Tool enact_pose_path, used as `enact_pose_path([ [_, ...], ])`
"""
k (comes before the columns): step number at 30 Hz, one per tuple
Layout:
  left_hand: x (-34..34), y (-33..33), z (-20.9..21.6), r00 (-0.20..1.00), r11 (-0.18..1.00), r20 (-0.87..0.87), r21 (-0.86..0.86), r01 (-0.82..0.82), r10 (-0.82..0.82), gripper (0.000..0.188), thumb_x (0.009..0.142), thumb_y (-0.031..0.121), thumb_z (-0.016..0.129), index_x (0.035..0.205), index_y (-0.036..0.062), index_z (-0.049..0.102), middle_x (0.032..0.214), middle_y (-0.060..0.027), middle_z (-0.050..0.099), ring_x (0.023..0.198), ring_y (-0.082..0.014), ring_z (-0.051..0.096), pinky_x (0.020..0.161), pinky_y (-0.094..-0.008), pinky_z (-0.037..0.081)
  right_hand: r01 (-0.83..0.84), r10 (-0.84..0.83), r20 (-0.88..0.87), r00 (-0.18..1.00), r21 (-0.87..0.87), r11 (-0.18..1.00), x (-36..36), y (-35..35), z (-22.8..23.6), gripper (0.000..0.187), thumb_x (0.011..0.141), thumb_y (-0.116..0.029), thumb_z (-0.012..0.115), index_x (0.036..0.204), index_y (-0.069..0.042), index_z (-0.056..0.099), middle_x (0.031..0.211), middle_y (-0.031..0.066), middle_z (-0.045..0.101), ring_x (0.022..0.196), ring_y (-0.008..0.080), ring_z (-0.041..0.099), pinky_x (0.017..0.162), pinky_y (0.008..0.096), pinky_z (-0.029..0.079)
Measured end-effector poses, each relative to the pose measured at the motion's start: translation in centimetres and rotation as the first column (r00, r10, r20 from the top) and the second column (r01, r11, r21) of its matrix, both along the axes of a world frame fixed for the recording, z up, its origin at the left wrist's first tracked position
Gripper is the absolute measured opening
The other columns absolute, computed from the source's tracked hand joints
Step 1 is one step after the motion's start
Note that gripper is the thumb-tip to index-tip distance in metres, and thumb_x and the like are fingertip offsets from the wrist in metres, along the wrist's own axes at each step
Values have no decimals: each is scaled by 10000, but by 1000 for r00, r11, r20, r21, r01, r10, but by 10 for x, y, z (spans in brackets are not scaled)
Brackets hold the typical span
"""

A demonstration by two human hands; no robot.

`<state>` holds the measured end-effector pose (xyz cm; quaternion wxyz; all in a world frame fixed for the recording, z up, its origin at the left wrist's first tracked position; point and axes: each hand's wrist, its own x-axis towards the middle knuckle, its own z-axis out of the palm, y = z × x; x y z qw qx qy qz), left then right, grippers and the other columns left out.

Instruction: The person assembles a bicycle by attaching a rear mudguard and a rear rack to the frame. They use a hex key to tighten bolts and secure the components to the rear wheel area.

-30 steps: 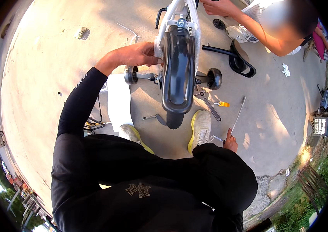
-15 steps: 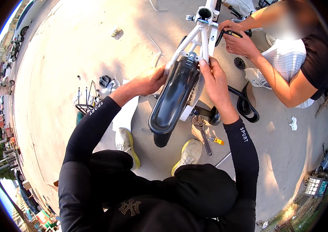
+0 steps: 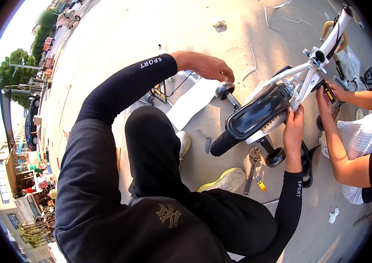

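Note:
A small white bicycle frame (image 3: 302,72) stands with its black rear fender (image 3: 258,111) and tyre (image 3: 223,144) toward me. My right hand (image 3: 293,136) is closed on the frame beside the fender, thumb and fingers around a white tube. My left hand (image 3: 205,65) is out to the left, fingers bent downward with nothing visible in them. Its fingertips are just above the left training wheel (image 3: 225,90); I cannot tell whether they touch it. The right training wheel (image 3: 275,157) is below my right hand. Another person's hands (image 3: 330,94) hold a black-and-yellow tool by the frame.
An adjustable wrench (image 3: 252,171) and a yellow-handled tool (image 3: 261,184) lie on the concrete near my shoe (image 3: 225,179). A white sheet (image 3: 192,103) and metal rack parts lie left of the bicycle. A black saddle (image 3: 311,164) is right of it; white strips are scattered farther off.
My left hand has let go of the bicycle and moved left, to above the training wheel. The right hand stays on the frame. My view has turned, so the bicycle appears farther right.

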<state>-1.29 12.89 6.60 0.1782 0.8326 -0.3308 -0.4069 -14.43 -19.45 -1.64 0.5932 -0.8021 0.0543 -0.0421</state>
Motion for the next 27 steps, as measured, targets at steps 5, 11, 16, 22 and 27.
enact_pose_path([
  [5, 2, 196, 7, 724, 766, 597, 266, -585, 346, 322, 1026, 222, 475, 1242, 50, 640, 1173, -140, 705, 1070, -311, 670, 951, -413, 507, -108, 118, -115, 986, 95, 990, -2, 6, 1, 354, 1050, -86, 467, 1386, 21, 426, 1216, 93, 572, 1076, 153, 539, 952, 281, 427],
  [11, -82, 272, -64, 283, 548, 736, -141, -824, 615, 487, 998, 388, 535, 1304, 9, 541, 1312, -197, 566, 1207, -348, 570, 1009, -444, 457, -132, 193, -408, 892, 173, 976, 9, -17, 38, 479, 893, -8, 643, 1342, 20, 480, 1267, 95, 596, 1162, 167, 581, 978, 270, 474],
  [16, -157, 298, -154, 128, 331, 536, -303, -893, 835, 948, 888, 572, 654, 1446, -109, 305, 1438, -306, 398, 1377, -407, 385, 1148, -432, 328, -145, 164, -425, 890, 78, 986, 10, -26, 33, 577, 874, -137, 752, 1366, 15, 489, 1264, 79, 613, 1134, 169, 589, 979, 292, 461],
  [22, -167, 295, -215, 27, 225, 456, -385, -895, 889, 1165, 733, 516, 844, 1497, -85, 203, 1459, -295, 361, 1391, -406, 363, 1170, -424, 309, -169, 101, -404, 909, -135, 976, 8, -6, 37, 494, 958, -170, 665, 1379, 23, 493, 1266, 103, 616, 1122, 179, 585, 978, 290, 448],
  [27, -152, 301, -214, 92, 263, 423, -368, -892, 901, 1094, 714, 470, 867, 1475, -40, 268, 1401, -263, 437, 1349, -397, 404, 1139, -436, 346, -23, 17, -430, 903, -7, 1000, -3, -24, 25, 379, 1052, -203, 479, 1363, 11, 508, 1226, 96, 623, 1071, 175, 599, 943, 295, 473],
])
